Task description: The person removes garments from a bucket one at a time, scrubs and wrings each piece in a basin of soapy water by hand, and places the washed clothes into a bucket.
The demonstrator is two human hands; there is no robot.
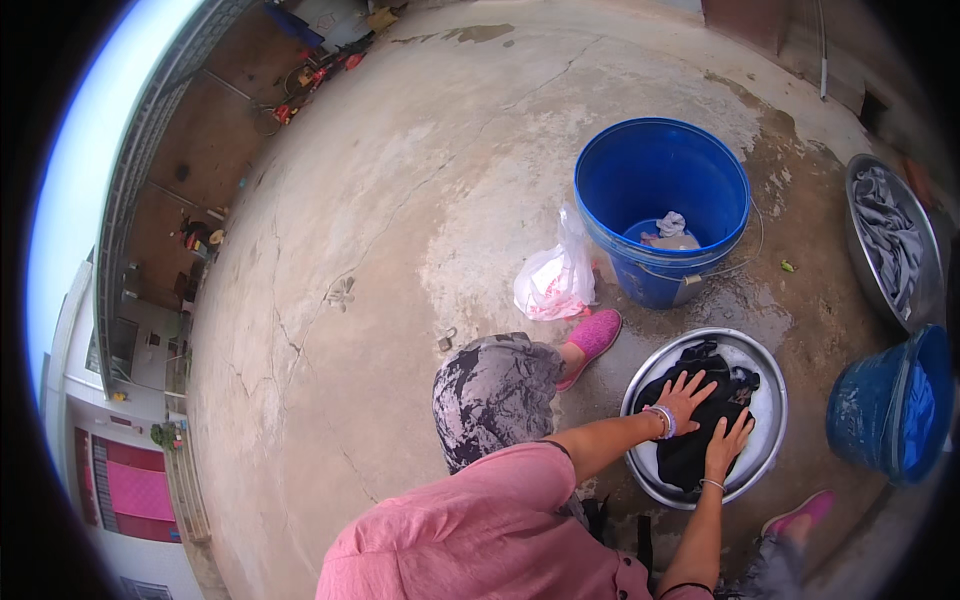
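Observation:
A round metal basin [780, 420] stands on the ground before me, holding black wet-looking cloth [686, 457] and whitish, sudsy-looking water. My left hand [682, 403], with beaded bracelets at the wrist, presses flat on the cloth with its fingers spread. Beside it, to the lower right, my right hand [726, 448] lies on the same cloth, fingers apart, a thin bangle on the wrist. Neither hand grips anything. The underside of the cloth is hidden.
Beyond the basin stands a large blue bucket [664, 277] with small items inside, beside a white plastic bag [555, 285]. At right are a metal basin [934, 262] of grey cloth and a blue bucket [862, 412] holding blue cloth. The concrete ground [390, 315] is partly wet.

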